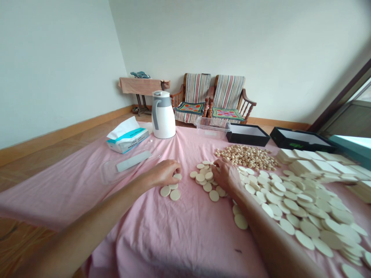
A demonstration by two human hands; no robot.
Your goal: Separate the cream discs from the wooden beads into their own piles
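Note:
Many cream round discs (292, 200) lie spread over the pink tablecloth (162, 239), with a smaller cluster (204, 178) near the middle. My left hand (165, 173) rests palm down with its fingers curled, and its fingertips pinch one cream disc (177, 176). A few more discs (171, 192) lie just below that hand. My right hand (226, 174) sits on the edge of the middle cluster, its fingers bent down onto the discs; what they grip is hidden.
A heap of small tan beads (246, 155) lies behind the discs. White rectangular slabs (313, 166) are stacked at the right. Two black trays (247, 134), a clear tub (211, 126), a white kettle (163, 114), a tissue pack (127, 136) and a clear lid (130, 164) stand further back.

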